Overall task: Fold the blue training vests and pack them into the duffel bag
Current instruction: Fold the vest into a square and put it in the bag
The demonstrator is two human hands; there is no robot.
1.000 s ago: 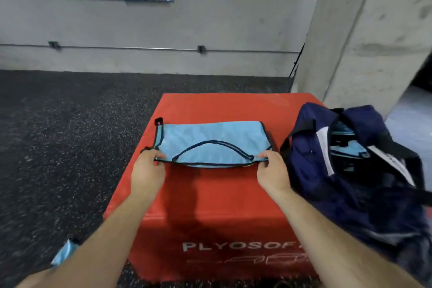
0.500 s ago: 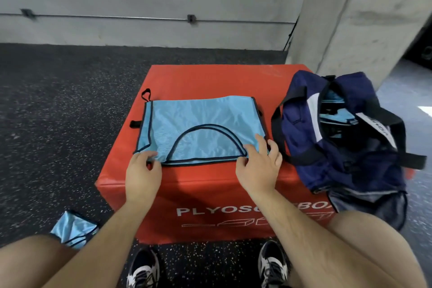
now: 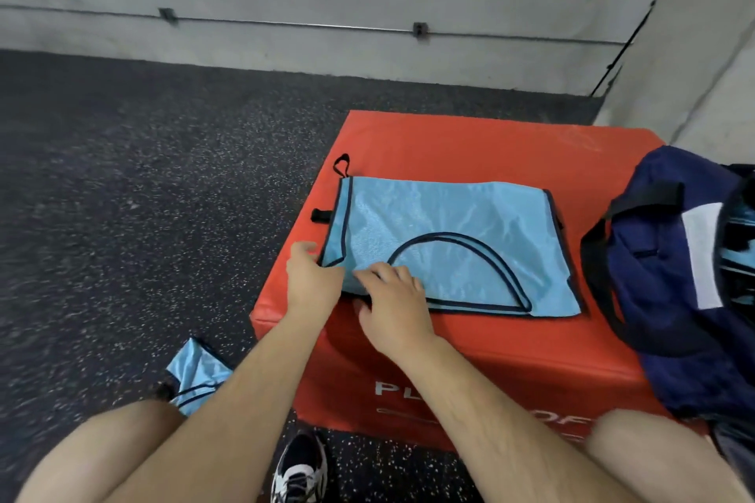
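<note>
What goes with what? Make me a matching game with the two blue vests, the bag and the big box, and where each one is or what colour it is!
Things:
1 flat vest
2 crumpled vest
3 duffel bag
4 box

Matches:
a navy blue
b red
c on the speckled floor
d spread on the box top

Pairs: 1-d, 2-c, 3-a, 4-b

white letters "PL" and "OF" on red box (image 3: 510, 363) front, rest hidden
</note>
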